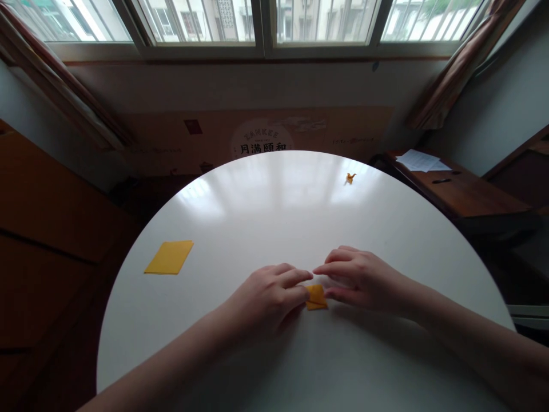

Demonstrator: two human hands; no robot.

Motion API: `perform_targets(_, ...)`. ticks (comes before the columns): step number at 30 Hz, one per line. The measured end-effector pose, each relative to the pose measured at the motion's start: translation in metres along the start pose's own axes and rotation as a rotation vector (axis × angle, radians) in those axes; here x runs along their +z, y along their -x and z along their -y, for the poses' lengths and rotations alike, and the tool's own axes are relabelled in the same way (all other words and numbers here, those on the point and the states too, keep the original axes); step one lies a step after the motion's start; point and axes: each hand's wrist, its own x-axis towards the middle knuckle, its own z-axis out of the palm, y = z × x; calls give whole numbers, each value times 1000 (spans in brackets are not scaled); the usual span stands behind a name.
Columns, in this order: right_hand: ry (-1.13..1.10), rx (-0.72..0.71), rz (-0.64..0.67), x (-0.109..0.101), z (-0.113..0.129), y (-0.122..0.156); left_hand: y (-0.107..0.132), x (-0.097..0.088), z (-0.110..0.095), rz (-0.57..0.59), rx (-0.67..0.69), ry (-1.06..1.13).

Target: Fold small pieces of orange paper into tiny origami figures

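Observation:
A small folded piece of yellow origami paper [317, 297] lies on the white round table [283, 229], with a crease line across it. My left hand [274, 294] presses its thumb and fingertips on the paper's left edge. On the other side, my right hand [360, 277] has its fingers apart. Its thumb tip is close beside the paper's right edge; whether it touches cannot be seen. The two index fingertips almost meet above the paper. A stack of square yellow paper [168, 257] lies to the left of my hands.
A small folded yellow paper figure [350, 178] stands near the table's far right edge. Beyond the table on the right is a brown wooden desk [484, 191] with white sheets [422, 161] on it. A printed cardboard panel [261, 134] stands under the window.

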Motion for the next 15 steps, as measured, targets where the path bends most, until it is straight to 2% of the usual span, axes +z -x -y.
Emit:
perform_targets(4,1,-1,2,5,14,-2,2,-2,9,-270,-216,77)
perform_targets(7,48,22,43,5,22,-4,3,-5,17,-377,-375,137)
perform_targets(11,4,106,88,0,29,-10,4,-2,28,-428,-500,212)
perform_targets(15,-87,168,105,-3,33,-14,2,3,33,-412,-656,294)
